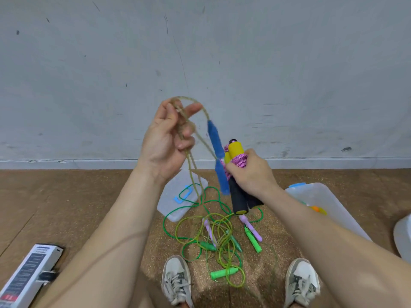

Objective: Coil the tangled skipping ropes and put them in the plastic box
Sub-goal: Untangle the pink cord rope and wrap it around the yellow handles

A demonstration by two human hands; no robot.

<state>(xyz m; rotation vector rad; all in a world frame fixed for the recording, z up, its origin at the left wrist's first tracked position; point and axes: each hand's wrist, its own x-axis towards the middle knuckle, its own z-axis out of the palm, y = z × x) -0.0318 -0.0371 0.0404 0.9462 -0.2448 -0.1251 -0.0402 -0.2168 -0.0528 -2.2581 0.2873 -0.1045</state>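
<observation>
1. The left hand (169,138), raised well to the left of the plastic box (329,201), curls its fingers round loops of a tan rope (180,127); the rope's blue handles (214,141) dangle beside it.
2. The right hand (251,172), just left of the box, grips a coiled pink rope (239,160) with yellow-and-black handles (239,198).
3. Tangled green ropes (211,236) lie on the floor left of the box, near its lid (175,196).

The speckled brown floor (77,207) carries a tangle of green and yellow ropes (213,232), a clear lid (178,196) partly under them, a box (347,221) at right, a carton (29,276) at left, and two shoes (178,278).
</observation>
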